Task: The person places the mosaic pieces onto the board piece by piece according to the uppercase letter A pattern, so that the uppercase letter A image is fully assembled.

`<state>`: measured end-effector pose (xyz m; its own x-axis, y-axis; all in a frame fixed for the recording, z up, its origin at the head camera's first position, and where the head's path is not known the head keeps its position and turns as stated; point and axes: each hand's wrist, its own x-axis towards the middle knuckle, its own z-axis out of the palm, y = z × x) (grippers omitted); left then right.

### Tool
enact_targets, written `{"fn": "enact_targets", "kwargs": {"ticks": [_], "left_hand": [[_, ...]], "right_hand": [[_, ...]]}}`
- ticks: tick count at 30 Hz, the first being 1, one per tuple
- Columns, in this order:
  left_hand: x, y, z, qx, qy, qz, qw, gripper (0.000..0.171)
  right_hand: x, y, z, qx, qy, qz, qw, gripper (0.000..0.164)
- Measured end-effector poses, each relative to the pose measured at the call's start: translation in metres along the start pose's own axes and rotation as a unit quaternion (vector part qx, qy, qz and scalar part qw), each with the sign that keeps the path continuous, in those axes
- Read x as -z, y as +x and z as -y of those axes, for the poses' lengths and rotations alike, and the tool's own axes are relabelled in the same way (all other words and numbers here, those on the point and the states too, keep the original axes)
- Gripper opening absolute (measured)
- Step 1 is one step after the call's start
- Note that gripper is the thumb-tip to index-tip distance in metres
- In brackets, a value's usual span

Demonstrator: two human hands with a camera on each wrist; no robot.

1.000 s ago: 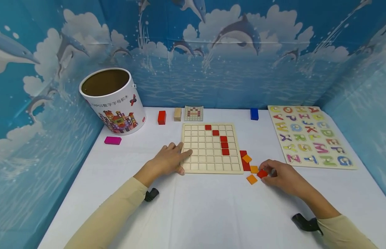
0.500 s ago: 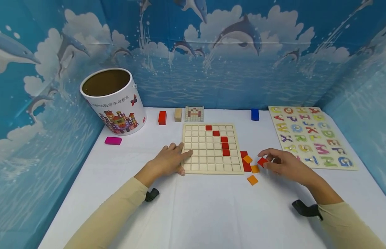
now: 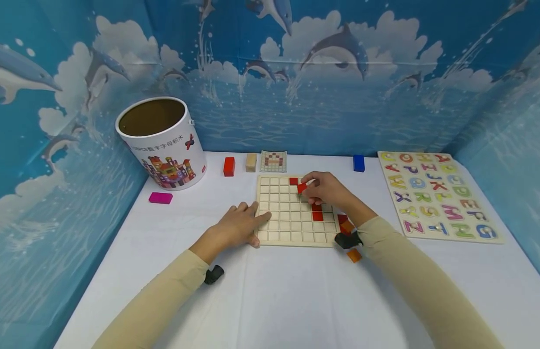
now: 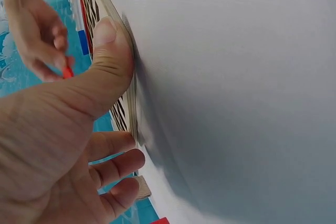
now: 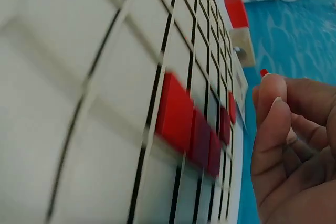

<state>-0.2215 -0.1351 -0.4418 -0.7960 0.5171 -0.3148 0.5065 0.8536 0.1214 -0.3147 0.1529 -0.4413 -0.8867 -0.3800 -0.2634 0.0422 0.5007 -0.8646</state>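
My right hand (image 3: pixel 328 188) is raised over the far part of the wooden grid board (image 3: pixel 285 214), pinching a small red square tile (image 3: pixel 301 188) between thumb and fingertips. In the right wrist view only a sliver of that red tile (image 5: pixel 264 72) shows past the fingertips. Several red tiles (image 3: pixel 317 216) sit in the board's cells, some hidden by the right hand. At the board's left edge rests my left hand (image 3: pixel 237 225), index finger stretched onto the surface. Its thumb (image 4: pixel 110 51) lies along the board's edge in the left wrist view.
Loose orange tiles (image 3: pixel 354 255) and red ones (image 3: pixel 342 219) lie right of the board, partly under the right arm. Behind it are a pattern card (image 3: pixel 273 161), a wooden block (image 3: pixel 251 162), a red block (image 3: pixel 229 166) and a blue block (image 3: pixel 359 163). A bucket (image 3: pixel 165 150) and alphabet board (image 3: pixel 439 198) flank it.
My right hand has picked up the red tile from the table right of the board and carried it left and away over the grid. The left hand has stayed in place.
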Motion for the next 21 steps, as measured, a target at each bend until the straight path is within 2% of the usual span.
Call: {"fn": "enact_targets", "kwargs": {"ticks": [5,11,14,18,21], "left_hand": [[0.001,-0.001,0.001,-0.010,-0.002,0.000,0.9999,0.089],[0.000,-0.001,0.001,-0.009,0.014,-0.003,0.9998,0.089],[-0.001,0.000,0.002,-0.008,0.014,-0.005,0.9999,0.089],[-0.001,0.000,0.003,-0.007,0.015,-0.005,0.9998,0.089],[-0.001,0.000,0.003,-0.005,0.020,-0.005,0.9998,0.089]], "right_hand": [[-0.023,0.029,0.011,0.006,-0.029,-0.008,1.000,0.034],[-0.036,0.042,0.014,0.015,-0.070,-0.021,0.997,0.038],[-0.041,0.045,0.016,0.026,-0.124,-0.032,0.991,0.037],[-0.045,0.045,0.019,0.039,-0.195,-0.049,0.979,0.036],[-0.047,0.045,0.019,0.044,-0.217,-0.055,0.974,0.035]]}}
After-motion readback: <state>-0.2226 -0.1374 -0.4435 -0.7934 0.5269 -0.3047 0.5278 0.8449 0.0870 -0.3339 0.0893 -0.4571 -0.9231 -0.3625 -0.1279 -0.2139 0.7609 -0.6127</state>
